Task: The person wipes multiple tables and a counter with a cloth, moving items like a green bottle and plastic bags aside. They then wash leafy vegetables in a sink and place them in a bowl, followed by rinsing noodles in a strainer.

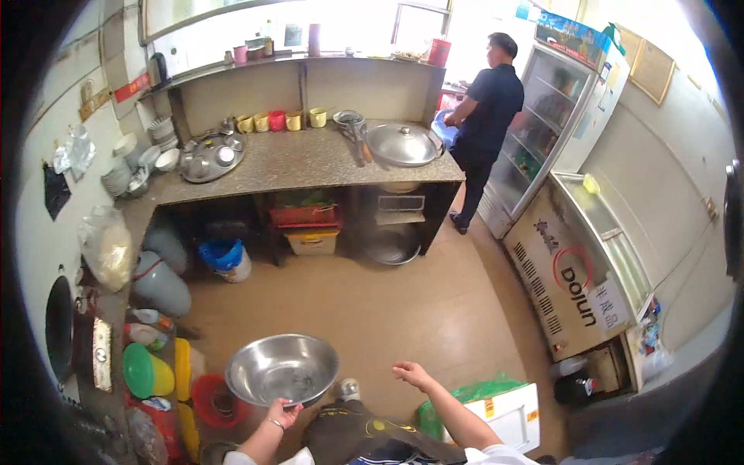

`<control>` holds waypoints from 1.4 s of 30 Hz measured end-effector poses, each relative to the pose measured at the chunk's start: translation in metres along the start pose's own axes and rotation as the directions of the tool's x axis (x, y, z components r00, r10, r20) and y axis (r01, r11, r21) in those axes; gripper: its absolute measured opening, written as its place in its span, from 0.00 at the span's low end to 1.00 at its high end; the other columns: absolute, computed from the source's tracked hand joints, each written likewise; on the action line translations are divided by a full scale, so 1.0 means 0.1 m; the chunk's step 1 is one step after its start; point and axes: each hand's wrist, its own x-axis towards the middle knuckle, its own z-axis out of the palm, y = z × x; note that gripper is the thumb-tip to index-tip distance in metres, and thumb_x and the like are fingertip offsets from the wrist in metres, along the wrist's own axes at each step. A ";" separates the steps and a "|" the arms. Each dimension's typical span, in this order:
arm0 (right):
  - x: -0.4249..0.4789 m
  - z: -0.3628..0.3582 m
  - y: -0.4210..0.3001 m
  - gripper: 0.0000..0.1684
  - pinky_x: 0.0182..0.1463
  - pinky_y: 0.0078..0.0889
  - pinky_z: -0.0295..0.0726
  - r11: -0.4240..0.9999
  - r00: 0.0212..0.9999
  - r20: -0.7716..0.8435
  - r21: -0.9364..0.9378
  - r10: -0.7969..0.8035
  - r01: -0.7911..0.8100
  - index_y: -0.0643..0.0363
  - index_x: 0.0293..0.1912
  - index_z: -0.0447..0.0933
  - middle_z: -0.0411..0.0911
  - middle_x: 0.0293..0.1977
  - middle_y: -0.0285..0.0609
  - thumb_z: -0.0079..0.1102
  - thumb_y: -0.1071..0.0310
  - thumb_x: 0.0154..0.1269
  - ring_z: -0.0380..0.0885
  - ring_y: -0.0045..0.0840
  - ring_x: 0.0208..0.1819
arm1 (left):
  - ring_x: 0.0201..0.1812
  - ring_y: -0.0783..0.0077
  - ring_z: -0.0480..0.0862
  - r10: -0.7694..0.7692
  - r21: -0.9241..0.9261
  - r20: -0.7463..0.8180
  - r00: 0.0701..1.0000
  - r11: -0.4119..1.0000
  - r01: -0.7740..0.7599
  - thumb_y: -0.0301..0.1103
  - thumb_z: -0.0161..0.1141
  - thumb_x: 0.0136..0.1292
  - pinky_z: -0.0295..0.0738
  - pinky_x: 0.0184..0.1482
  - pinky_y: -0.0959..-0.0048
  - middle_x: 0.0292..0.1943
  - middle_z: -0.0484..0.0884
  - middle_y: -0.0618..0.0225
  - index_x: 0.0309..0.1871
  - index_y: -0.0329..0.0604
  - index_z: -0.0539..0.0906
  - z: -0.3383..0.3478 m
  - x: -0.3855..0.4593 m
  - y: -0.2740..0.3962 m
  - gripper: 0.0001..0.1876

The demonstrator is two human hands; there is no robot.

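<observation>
A wide stainless steel basin (273, 372) hangs tilted over the floor in front of me. My left hand (283, 414) grips its near rim, and a bracelet circles that wrist. No food shows inside the basin; its bowl looks bare apart from reflections. To the right, my right hand (411, 375) is held out over the floor with loosely bent fingers and nothing in it. Below my right forearm lies a white foam box (511, 415) beside green plastic wrapping (488, 388). A dark apron (366, 433) covers my front, and one shoe (349, 389) shows beneath.
Red (218, 401) and green-yellow buckets (148, 371) stand at left. Ahead, a stone-topped counter (290, 160) carries a lidded wok (404, 144), a tray of metalware and several mugs. A person (485, 116) holds a blue basin near the glass-door fridge (540, 116). A chest freezer (575, 267) lines the right.
</observation>
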 end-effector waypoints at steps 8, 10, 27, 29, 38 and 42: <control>1.15 -1.02 -0.65 0.33 0.43 0.30 0.75 0.786 0.969 -0.028 0.591 0.247 -0.184 0.57 0.57 0.59 0.74 0.41 0.38 0.58 0.53 0.58 0.75 0.23 0.39 | 0.41 0.53 0.77 -0.042 0.297 0.213 0.976 0.955 -0.024 0.27 0.51 0.50 0.81 0.41 0.65 0.40 0.73 0.51 0.41 0.31 0.68 3.07 0.55 -0.01 0.14; 1.65 -1.18 -0.78 0.32 0.40 0.30 0.77 0.783 0.941 -0.139 0.599 0.309 -0.169 0.58 0.53 0.61 0.74 0.37 0.38 0.61 0.53 0.55 0.75 0.23 0.35 | 0.36 0.55 0.78 -0.085 0.379 0.196 0.977 0.926 0.005 0.29 0.49 0.52 0.81 0.38 0.68 0.38 0.74 0.53 0.40 0.31 0.69 3.69 0.79 -0.11 0.13; 7.12 -2.99 1.48 0.12 0.26 0.29 0.73 0.865 0.533 -0.733 0.501 0.422 0.005 0.61 0.38 0.64 0.70 0.29 0.39 0.53 0.77 0.53 0.70 0.23 0.23 | 0.47 0.55 0.76 0.097 0.227 -0.401 0.911 0.974 -0.004 0.34 0.54 0.59 0.73 0.48 0.56 0.50 0.70 0.57 0.65 0.46 0.54 4.50 1.91 -0.45 0.32; 7.36 -2.89 1.39 0.16 0.28 0.29 0.75 0.955 0.428 -0.858 0.294 0.282 -0.040 0.61 0.44 0.66 0.72 0.33 0.40 0.53 0.79 0.53 0.70 0.23 0.28 | 0.45 0.56 0.76 0.106 0.220 -0.557 0.824 0.975 0.023 0.35 0.54 0.59 0.74 0.47 0.57 0.49 0.71 0.57 0.64 0.46 0.55 4.32 1.63 -0.53 0.30; 8.26 -3.34 1.48 0.13 0.29 0.31 0.70 0.534 0.807 -0.266 0.843 0.526 -0.070 0.50 0.44 0.67 0.71 0.36 0.33 0.50 0.71 0.58 0.72 0.20 0.33 | 0.39 0.56 0.77 0.110 0.222 -0.710 0.695 0.972 0.073 0.36 0.52 0.60 0.75 0.41 0.59 0.45 0.72 0.57 0.58 0.44 0.61 4.33 1.07 -0.63 0.24; 8.34 -3.32 1.55 0.10 0.32 0.31 0.67 0.469 0.822 -0.111 0.860 0.559 -0.203 0.47 0.41 0.68 0.72 0.32 0.30 0.51 0.67 0.57 0.72 0.18 0.33 | 0.37 0.57 0.78 0.181 0.262 -0.708 0.683 0.965 0.016 0.37 0.51 0.60 0.76 0.38 0.60 0.43 0.73 0.57 0.56 0.44 0.63 4.31 0.88 -0.65 0.21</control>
